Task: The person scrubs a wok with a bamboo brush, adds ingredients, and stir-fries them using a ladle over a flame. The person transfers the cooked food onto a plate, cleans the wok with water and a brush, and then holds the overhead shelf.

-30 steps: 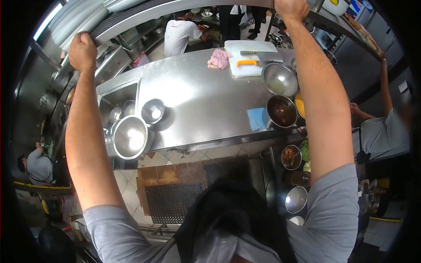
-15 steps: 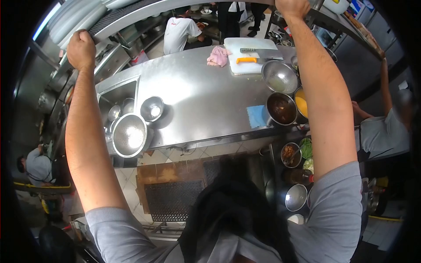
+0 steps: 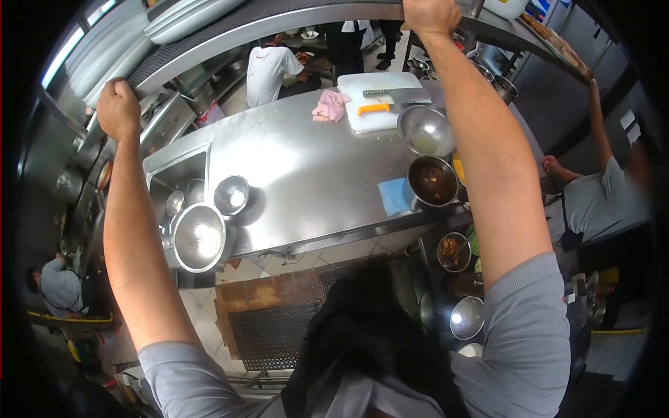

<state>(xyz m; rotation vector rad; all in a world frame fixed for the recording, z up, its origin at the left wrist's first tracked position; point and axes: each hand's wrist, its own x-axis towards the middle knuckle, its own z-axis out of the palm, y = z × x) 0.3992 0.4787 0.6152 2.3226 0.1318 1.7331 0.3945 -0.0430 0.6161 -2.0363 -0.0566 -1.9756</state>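
Both arms reach up to a metal overhead shelf [image 3: 279,24] with a dark mesh top. My left hand [image 3: 118,110] is closed round its front edge at the upper left, beside stacked white plates [image 3: 111,59]. Farther along, my right hand [image 3: 432,17] grips the same edge at the top of the view, its fingers partly cut off by the frame. Below spreads a steel counter [image 3: 293,167]. On it lie a white cutting board [image 3: 355,122] with an orange-handled knife [image 3: 374,109] and a second blade, plus a crumpled pink cloth [image 3: 330,106].
Steel bowls [image 3: 198,237] stand at the sink [image 3: 157,167] on the left. On the right are an empty-looking bowl [image 3: 425,130], a bowl of dark liquid [image 3: 432,181] and a blue cloth [image 3: 395,197]. Co-workers [image 3: 273,73] are beyond the counter and at both sides.
The view has shifted, so the counter and its things appear farther left and slightly lower. Both hands keep their hold on the shelf edge.
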